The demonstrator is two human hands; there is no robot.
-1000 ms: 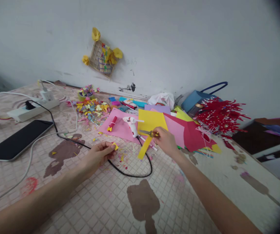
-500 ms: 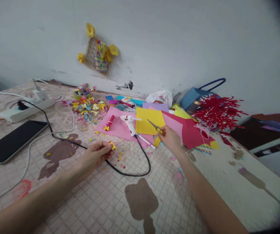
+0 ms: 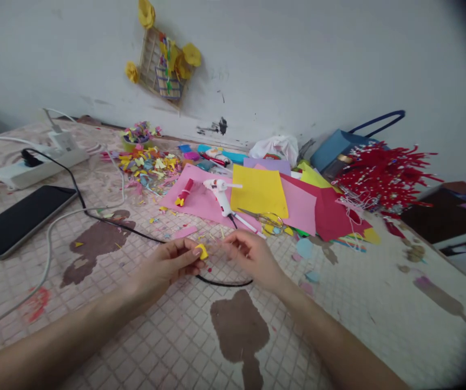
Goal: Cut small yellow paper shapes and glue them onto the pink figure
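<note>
Pinches one yellow piece in left hand, near right hand (grip unclear), one glue gun, one scissors.

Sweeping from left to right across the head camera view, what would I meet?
Black-screened device, pile of paper scraps, red roll, small yellow piece, white glue gun, scissors, spiky red bundle.

Your small yellow paper scrap looks matt, your white pistol-shaped plastic glue gun smooth; your slim, loop-handled scissors look metal.
</note>
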